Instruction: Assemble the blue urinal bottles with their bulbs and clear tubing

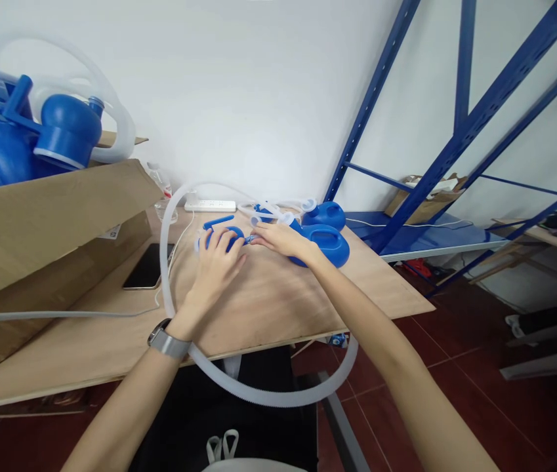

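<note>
My left hand [219, 259] is wrapped over a blue rounded plastic piece [231, 241] with a bar handle [219, 221], lying on the wooden table. Close on its right, my right hand [278, 237] has its fingers pinched around the piece's narrow neck [249, 240]; whether a hose end is also in these fingers is hidden. A translucent corrugated hose [278, 397] loops from the tabletop over the front edge and hangs above my lap. Beyond my right wrist lie two blue plastic bottles with moulded handles, a nearer one [330, 246] and a farther one [330, 215].
At left stands a cardboard box [61, 229] full of blue plastic pieces [69, 131] and hoses. A phone [143, 267] lies beside it. Along the wall are a power strip [210, 206] and a clear bottle [165, 190]. Blue metal shelving [420, 242] rises at right.
</note>
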Demonstrator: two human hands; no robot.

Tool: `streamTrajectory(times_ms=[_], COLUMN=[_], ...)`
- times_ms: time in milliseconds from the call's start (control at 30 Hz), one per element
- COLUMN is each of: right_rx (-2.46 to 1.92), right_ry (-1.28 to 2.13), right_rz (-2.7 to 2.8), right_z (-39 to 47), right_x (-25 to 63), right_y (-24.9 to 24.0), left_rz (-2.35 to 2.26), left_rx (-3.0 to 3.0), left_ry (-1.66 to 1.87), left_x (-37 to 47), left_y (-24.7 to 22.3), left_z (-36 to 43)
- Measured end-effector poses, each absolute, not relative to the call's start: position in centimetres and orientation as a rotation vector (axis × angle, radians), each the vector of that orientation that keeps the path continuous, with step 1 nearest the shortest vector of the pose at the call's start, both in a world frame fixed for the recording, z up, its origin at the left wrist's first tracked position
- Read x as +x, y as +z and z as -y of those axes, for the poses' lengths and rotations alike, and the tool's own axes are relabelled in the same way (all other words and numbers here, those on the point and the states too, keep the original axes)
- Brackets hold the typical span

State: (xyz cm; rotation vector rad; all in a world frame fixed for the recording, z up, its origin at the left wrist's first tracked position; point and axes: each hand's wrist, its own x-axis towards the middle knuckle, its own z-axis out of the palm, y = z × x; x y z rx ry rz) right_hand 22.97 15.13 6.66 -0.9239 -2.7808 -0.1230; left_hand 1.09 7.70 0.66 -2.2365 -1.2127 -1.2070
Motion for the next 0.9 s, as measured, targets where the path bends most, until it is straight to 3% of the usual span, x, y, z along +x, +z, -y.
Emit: streamTrajectory(times_ms=[600,900], right_rx=[-0.876,-0.91], right_ry=[-0.162,-0.483], right_rz=[3.006,3.052], right_z=[-14.4,-14.0], right_x=[22.3,20.2], right_y=[8.0,9.5], left_rz=[1.01,1.158], left_rx=[-2.409,-2.356], left_ry=[-0.943,-1.057], left_x=[0.8,1.1], left_y=[0.0,-1.9], left_z=[-9.7,-11.2])
